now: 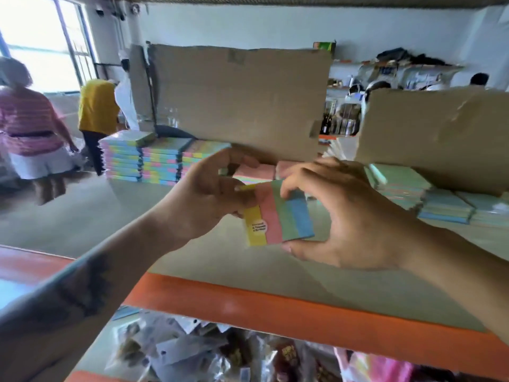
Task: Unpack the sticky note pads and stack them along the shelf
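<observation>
— What have you got in your hands?

— You hold one sticky note pad (pixel 278 213) in the air above the shelf (pixel 192 260), over the middle of its board and nearer the front edge than the back. The pad shows four stripes, yellow, pink, green and blue, with a small round label on the pink and yellow stripes.

— How do your hands sit on it?

— Both are clamped on it. Your left hand (pixel 209 197) pinches the yellow end, fingers curled round the upper left corner. Your right hand (pixel 344 213) grips the blue end, thumb under the bottom edge and fingertips on the top edge. The two hands are close together, with only the pad between them.

— And the rest of the shelf?

— Along the back edge, to the left, the stacked pads (pixel 143 161) stand in neat piles, touching one another. At the back right lie the loose pads (pixel 440 205) in lower, untidy piles. A cardboard box flap (pixel 237 100) rises behind the middle, a second flap (pixel 432 139) to the right. The orange front rail (pixel 275 307) runs below your wrists, with plastic-wrapped goods (pixel 192 354) on the level underneath.
</observation>
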{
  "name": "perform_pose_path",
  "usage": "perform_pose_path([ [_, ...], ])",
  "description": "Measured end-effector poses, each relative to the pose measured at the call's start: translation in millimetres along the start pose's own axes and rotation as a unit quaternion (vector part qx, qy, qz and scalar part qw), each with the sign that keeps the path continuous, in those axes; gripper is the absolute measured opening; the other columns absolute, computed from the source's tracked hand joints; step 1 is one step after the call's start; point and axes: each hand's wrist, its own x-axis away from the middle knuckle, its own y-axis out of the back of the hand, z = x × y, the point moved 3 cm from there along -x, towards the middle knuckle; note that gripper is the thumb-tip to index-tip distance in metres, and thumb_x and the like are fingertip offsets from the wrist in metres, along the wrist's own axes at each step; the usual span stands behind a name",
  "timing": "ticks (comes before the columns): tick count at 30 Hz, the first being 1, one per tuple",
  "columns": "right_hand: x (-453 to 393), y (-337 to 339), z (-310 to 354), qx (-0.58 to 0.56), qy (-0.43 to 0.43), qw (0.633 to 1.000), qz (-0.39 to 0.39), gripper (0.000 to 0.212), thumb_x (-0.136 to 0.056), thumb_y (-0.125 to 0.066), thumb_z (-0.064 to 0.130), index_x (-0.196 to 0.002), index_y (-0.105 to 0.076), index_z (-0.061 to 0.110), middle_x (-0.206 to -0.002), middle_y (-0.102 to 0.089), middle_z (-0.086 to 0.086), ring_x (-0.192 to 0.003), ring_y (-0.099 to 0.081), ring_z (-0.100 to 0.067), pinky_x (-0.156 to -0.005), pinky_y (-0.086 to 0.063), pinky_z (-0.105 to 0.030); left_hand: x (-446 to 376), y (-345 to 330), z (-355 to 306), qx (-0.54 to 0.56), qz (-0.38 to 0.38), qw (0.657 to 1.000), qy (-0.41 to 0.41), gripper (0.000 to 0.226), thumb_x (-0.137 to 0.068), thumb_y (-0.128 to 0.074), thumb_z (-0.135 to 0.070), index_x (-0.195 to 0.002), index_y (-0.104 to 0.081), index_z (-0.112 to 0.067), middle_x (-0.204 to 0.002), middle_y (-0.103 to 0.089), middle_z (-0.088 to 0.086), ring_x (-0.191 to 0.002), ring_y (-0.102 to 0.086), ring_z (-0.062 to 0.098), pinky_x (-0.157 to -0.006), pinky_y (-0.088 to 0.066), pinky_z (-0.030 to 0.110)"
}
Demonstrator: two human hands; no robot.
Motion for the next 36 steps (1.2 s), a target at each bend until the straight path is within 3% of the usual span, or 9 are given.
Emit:
perform_pose_path([
  [2,-22.8,-17.4,17.2,-0.024,-0.003,1.0,0.01,0.058,-0.066,-0.073,0.069,-0.109,-0.052,0.037,-0.11,-0.049,0.028,-0.106,-0.047,-0.006,-0.098,-0.038,-0.045,4.3,30.5,3.9,-0.033,-0.01,0.999,0.008,0.043,-0.082,-0.081,-0.008,-0.117,-0.057,-0.012,-0.076,-0.064,0.022,-0.069,-0.058,0.02,-0.066,-0.046,0.032],
  [3,-33.5,-24.9,23.4,-0.037,-0.012,0.999,0.015,0.058,-0.066,-0.073,0.071,-0.11,-0.053,0.038,-0.108,-0.047,0.031,-0.105,-0.045,-0.004,-0.098,-0.038,-0.043,6.1,46.3,6.9,-0.068,-0.022,0.997,0.009,0.042,-0.082,-0.083,-0.026,-0.116,-0.059,-0.02,-0.073,-0.062,0.022,-0.067,-0.054,0.021,-0.067,-0.042,0.034],
  [7,-86.6,-49.1,33.7,-0.074,-0.077,0.994,0.034,0.063,-0.063,-0.07,0.077,-0.114,-0.057,0.043,-0.112,-0.056,0.025,-0.109,-0.049,-0.01,-0.101,-0.042,-0.045,14.4,121.2,30.4,-0.245,-0.054,0.968,0.029,0.065,-0.073,-0.052,-0.089,-0.118,-0.054,-0.041,-0.088,-0.073,0.004,-0.078,-0.063,0.026,-0.072,-0.047,0.046],
  [10,-133.9,-59.8,33.1,-0.08,-0.108,0.99,0.031,0.066,-0.06,-0.069,0.081,-0.112,-0.057,0.042,-0.1,-0.062,0.015,-0.099,-0.054,-0.017,-0.097,-0.045,-0.047,30.2,174.6,49.5,-0.442,-0.056,0.891,0.092,0.076,-0.072,-0.026,-0.098,-0.132,-0.044,-0.055,-0.128,-0.066,-0.018,-0.116,-0.062,0.013,-0.098,-0.048,0.039],
  [12,-169.0,-68.7,28.7,-0.082,-0.128,0.988,0.037,0.064,-0.065,-0.075,0.075,-0.114,-0.059,0.038,-0.083,-0.056,0.018,-0.089,-0.051,-0.018,-0.088,-0.043,-0.04,42.1,197.9,58.2,-0.555,-0.013,0.823,0.122,0.085,-0.072,-0.013,-0.099,-0.142,-0.036,-0.057,-0.15,-0.049,-0.019,-0.138,-0.046,0.014,-0.113,-0.037,0.042],
  [14,-203.5,-78.3,21.6,-0.067,-0.139,0.987,0.043,0.059,-0.07,-0.079,0.07,-0.116,-0.06,0.038,-0.084,-0.053,0.021,-0.092,-0.049,-0.019,-0.087,-0.039,-0.038,50.7,208.5,65.9,-0.598,0.044,0.785,0.155,0.093,-0.067,-0.005,-0.1,-0.148,-0.026,-0.06,-0.162,-0.029,-0.021,-0.15,-0.025,0.01,-0.122,-0.02,0.041],
  [19,-273.3,-113.8,-1.7,-0.063,-0.153,0.983,0.076,0.054,-0.074,-0.082,0.062,-0.117,-0.061,0.037,-0.128,-0.062,0.004,-0.103,-0.054,-0.02,-0.084,-0.039,-0.031,59.4,209.0,75.2,-0.572,0.109,0.779,0.231,0.091,-0.063,0.003,-0.1,-0.148,0.003,-0.068,-0.168,0.007,-0.022,-0.155,0.009,0.008,-0.127,0.002,0.044],
  [29,-287.9,-139.2,-6.0,-0.121,-0.148,0.971,0.145,0.04,-0.077,-0.082,0.058,-0.107,-0.064,0.039,-0.12,-0.063,0.001,-0.093,-0.057,-0.016,-0.092,-0.047,-0.034,57.2,208.0,77.5,-0.577,0.105,0.778,0.225,0.085,-0.073,-0.01,-0.091,-0.152,-0.002,-0.062,-0.169,0.003,-0.018,-0.156,0.007,0.013,-0.126,0.001,0.048],
  [36,-277.9,-136.4,-1.5,-0.083,-0.137,0.979,0.123,0.055,-0.077,-0.077,0.065,-0.122,-0.058,0.04,-0.124,-0.051,0.006,-0.11,-0.051,-0.018,-0.094,-0.044,-0.035,56.0,206.7,73.5,-0.573,0.089,0.784,0.219,0.096,-0.062,-0.005,-0.097,-0.151,-0.009,-0.062,-0.168,-0.007,-0.019,-0.155,-0.003,0.008,-0.126,-0.004,0.046],
])
